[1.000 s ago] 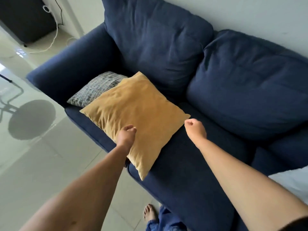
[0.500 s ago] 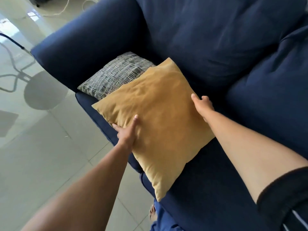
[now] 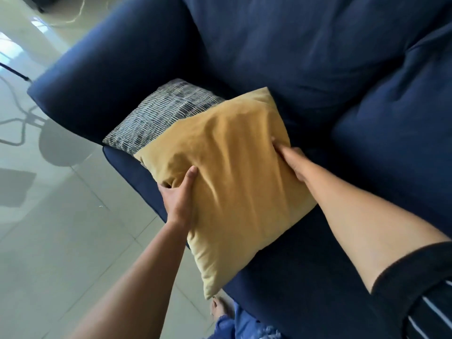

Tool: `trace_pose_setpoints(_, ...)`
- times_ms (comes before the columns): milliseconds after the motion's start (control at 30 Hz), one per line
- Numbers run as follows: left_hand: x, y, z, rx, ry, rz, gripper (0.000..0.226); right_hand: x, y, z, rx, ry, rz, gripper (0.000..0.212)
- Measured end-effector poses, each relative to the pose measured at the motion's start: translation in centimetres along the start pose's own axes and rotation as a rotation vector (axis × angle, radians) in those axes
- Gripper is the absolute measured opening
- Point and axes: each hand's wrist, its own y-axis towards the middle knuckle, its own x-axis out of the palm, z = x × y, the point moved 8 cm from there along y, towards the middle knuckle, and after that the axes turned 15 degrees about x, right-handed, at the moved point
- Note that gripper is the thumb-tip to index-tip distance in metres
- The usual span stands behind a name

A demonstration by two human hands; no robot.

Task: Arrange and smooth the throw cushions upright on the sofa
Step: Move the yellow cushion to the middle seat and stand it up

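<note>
**Mustard cushion gripped at both sides, not yet stood up**

The navy sofa (image 3: 305,57) fills the frame from twelve to five o'clock, its armrest (image 3: 102,77) at ten o'clock. On the seat (image 3: 293,277) the mustard cushion (image 3: 234,182) is laid flat and slanted, its long diagonal running from one o'clock near the back cushion (image 3: 281,45) down to six o'clock, where one corner overhangs the seat's front edge. A patterned grey cushion (image 3: 166,113) is partly covered at its eleven o'clock side, against the armrest.

The mustard cushion is held between the hands. At eight o'clock the left hand (image 3: 178,196) is closed on the edge, thumb on top, fabric bunched under it. At three o'clock the right hand (image 3: 293,162) is pressed into the opposite edge, its fingers mostly hidden beneath. Neither hand is nearer; both are touching. The coming tilt appears to hinge on raising the overhanging corner toward the back cushion at twelve o'clock.
</note>
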Motion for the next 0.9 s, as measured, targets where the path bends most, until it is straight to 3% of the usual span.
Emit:
trace_pose_setpoints(133,2.8,-1.4,5.5,0.142,-0.044,-0.115,0.097,-4.1,-3.3,3.8,0.008,0.210,0.063,0.106)
trace_pose_setpoints(267,8.4,-3.5,10.9,0.272,-0.072,-0.319,0.099,-10.1,-6.4,9.8,0.030,0.548,0.150,0.046)
trace_pose_setpoints(367,13.4,-6.2,13.7,0.298,-0.100,-0.488,0.095,-14.3,-8.7,14.4,0.005,0.742,0.169,0.024)
trace_pose_setpoints(533,22.0,-12.5,16.0,0.266,-0.157,-0.790,0.080,-20.5,-13.0,20.7,-0.054,1.051,0.193,0.023)
trace_pose_setpoints(667,27.9,-18.6,16.6,0.235,-0.119,-0.999,0.074,-25.2,-15.8,26.6,-0.113,1.267,0.292,0.038)
trace_pose_setpoints(800,32.0,-23.9,15.8,0.216,-0.033,-1.167,0.067,-27.7,-16.4,31.2,-0.119,1.373,0.377,0.045)
trace_pose_setpoints(900,33.4,-26.0,14.4,0.209,0.039,-1.217,0.067,-28.6,-16.4,33.3,-0.060,1.349,0.423,0.039)
